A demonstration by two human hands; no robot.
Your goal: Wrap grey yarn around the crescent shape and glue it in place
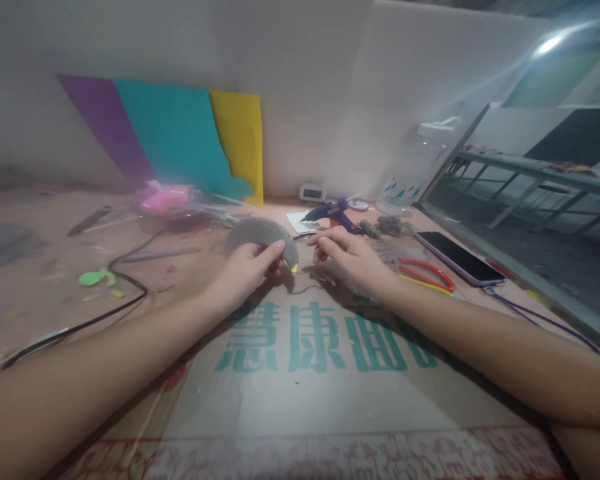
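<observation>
My left hand (pixel 253 270) pinches a grey, rounded, disc-like piece (pixel 260 235) by its right edge, thumb on the near side. A small yellow patch shows at the piece's lower right edge. Just to the right, my right hand (pixel 347 257) has its thumb and fingers drawn together. A thin grey strand (pixel 307 270) runs from the piece towards the right fingers, which appear closed on it; the exact grip is partly hidden. Both hands are slightly above the printed sheet. Behind the right hand lies a blue hot glue gun (pixel 330 212) on a small white card.
Red-handled pliers (pixel 427 272) and a phone (pixel 460 257) lie on the right, near grey yarn clumps (pixel 395 225). A clear jug (pixel 413 167) and small digital clock (pixel 313 193) stand at the back. On the left are a black cable (pixel 125 303), a green piece (pixel 92 277) and scraps.
</observation>
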